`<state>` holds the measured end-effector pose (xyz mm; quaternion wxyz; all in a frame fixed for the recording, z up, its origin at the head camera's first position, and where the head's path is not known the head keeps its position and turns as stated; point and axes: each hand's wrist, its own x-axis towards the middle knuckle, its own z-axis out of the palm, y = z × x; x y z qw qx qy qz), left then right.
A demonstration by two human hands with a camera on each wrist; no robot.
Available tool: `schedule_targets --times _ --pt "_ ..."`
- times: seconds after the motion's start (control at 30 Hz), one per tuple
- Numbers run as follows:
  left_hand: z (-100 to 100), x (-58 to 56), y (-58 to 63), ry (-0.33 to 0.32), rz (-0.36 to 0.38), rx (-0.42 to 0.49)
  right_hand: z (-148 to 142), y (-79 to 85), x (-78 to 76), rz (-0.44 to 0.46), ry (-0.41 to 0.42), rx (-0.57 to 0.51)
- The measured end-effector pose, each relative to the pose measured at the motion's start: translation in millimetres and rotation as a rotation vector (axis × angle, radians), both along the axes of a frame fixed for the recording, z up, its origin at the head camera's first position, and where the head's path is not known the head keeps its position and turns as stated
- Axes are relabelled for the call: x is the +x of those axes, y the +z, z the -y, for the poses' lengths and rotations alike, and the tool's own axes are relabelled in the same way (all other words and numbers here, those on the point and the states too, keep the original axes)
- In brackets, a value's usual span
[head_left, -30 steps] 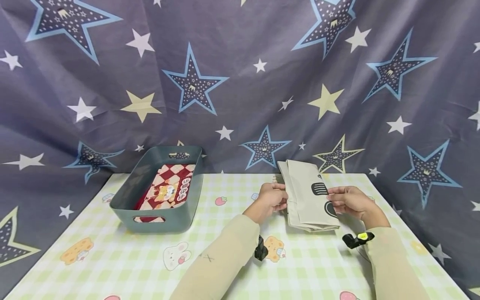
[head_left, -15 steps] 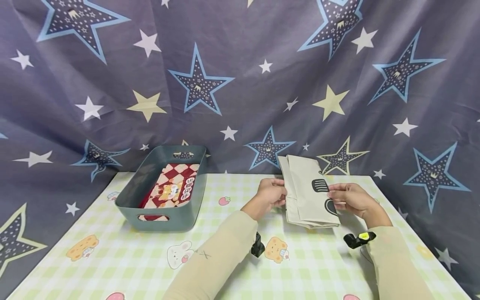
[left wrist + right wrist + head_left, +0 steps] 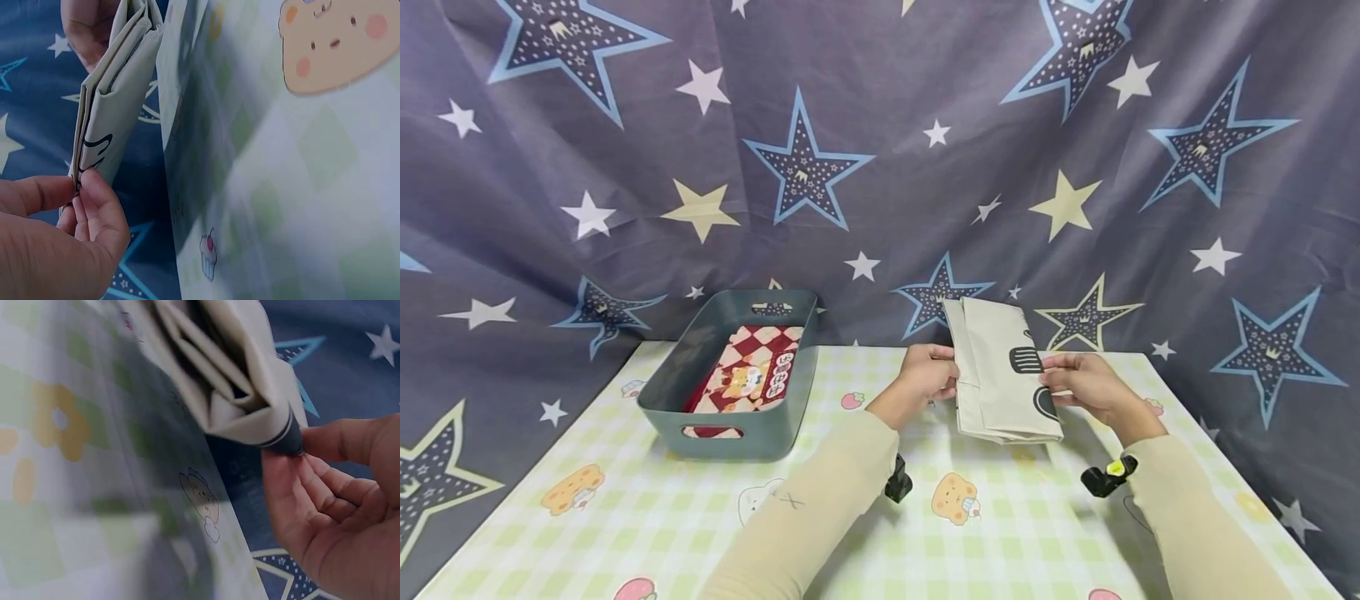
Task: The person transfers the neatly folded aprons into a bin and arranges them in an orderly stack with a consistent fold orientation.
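A folded cream cloth (image 3: 988,375) with black printed shapes is held up at a tilt over the far right of the table. My left hand (image 3: 923,373) pinches its left edge between thumb and fingers; the left wrist view shows that hand (image 3: 75,231) gripping the stacked layers. At the opposite edge, my right hand (image 3: 1086,387) pinches the cloth by a dark printed patch. Loose folds of the cloth (image 3: 250,394) face the right wrist view, while the right hand (image 3: 337,506) holds one corner there.
A grey-green plastic bin (image 3: 662,425) with handle slots stands at the left rear of the table. Inside lies a red and cream checkered item (image 3: 748,367) with a cartoon animal. The table wears a checkered cover (image 3: 865,533); a star-patterned curtain (image 3: 880,192) hangs behind.
Both hands have moved slightly left and up with the folded cloth still between them. The head view has shifted a little, so the bin appears farther right.
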<state>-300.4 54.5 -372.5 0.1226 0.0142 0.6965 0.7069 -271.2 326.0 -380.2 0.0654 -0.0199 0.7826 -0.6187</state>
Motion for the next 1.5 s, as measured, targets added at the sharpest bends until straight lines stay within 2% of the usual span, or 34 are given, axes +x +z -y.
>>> schedule_targets --times 0.33,0.53,1.0,1.23,1.5 --pt "26.6 -5.3 -0.1 -0.002 -0.001 -0.012 28.3 6.5 -4.2 -0.035 -0.017 0.107" --pt "45.6 -7.3 5.2 0.001 -0.033 -0.052 53.0 6.7 -4.7 -0.071 -0.065 0.092" --pt "87.1 -2.9 41.3 0.013 -0.076 -0.155 97.1 29.7 -4.9 -0.135 -0.113 0.059" --pt "108.4 -1.2 53.9 0.034 -0.099 -0.188 120.8 40.0 -2.9 -0.159 -0.125 0.004" --pt "133.5 3.6 65.1 0.02 -0.131 -0.225 144.4 48.1 -1.6 -0.178 -0.124 -0.067"
